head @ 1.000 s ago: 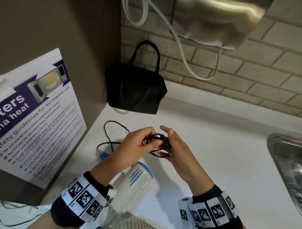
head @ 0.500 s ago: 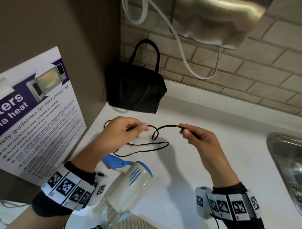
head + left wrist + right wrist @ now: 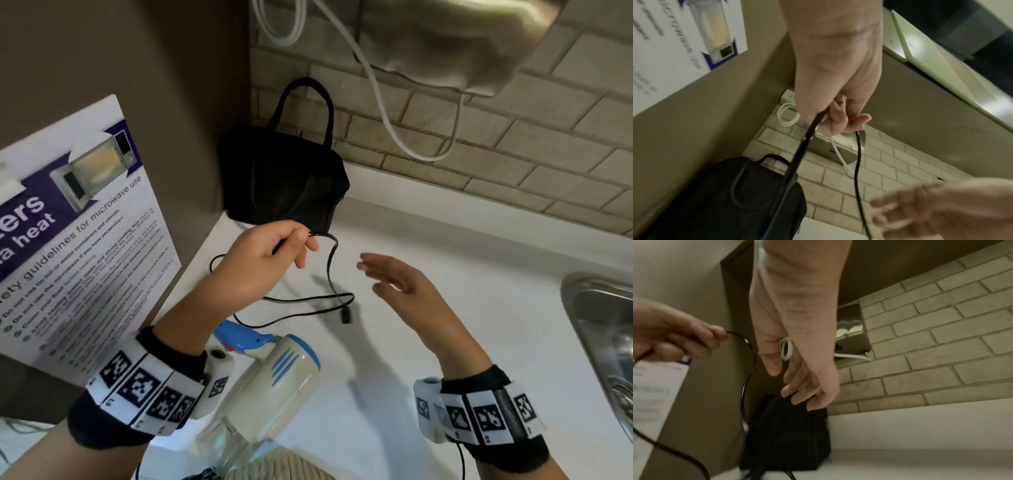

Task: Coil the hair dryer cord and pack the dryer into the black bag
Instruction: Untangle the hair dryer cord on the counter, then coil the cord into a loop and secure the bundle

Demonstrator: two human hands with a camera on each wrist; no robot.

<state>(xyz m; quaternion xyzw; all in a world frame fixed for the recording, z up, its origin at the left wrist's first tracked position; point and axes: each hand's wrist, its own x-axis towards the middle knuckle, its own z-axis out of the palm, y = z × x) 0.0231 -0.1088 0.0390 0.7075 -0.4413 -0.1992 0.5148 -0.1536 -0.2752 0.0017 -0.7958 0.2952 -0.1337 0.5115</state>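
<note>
The white and blue hair dryer (image 3: 274,380) lies on the white counter (image 3: 445,274) near my body. Its thin black cord (image 3: 329,270) hangs from my left hand (image 3: 267,260), which pinches it above the counter (image 3: 838,120); the rest trails loose down to the plug (image 3: 346,317) on the counter. My right hand (image 3: 394,277) hovers to the right of the cord with fingers spread, holding nothing (image 3: 803,386). The black bag (image 3: 284,185) with its handle up stands in the back corner, behind my left hand (image 3: 735,203) (image 3: 789,434).
A poster on microwave use (image 3: 75,233) leans on the brown wall at left. A steel dispenser (image 3: 445,41) with a white hose (image 3: 394,130) hangs on the brick wall above. A steel sink (image 3: 603,342) is at the right edge.
My right hand let go of the cord and opened; the cord's free end dropped onto the counter. My left hand keeps its pinch and has lifted slightly toward the bag.
</note>
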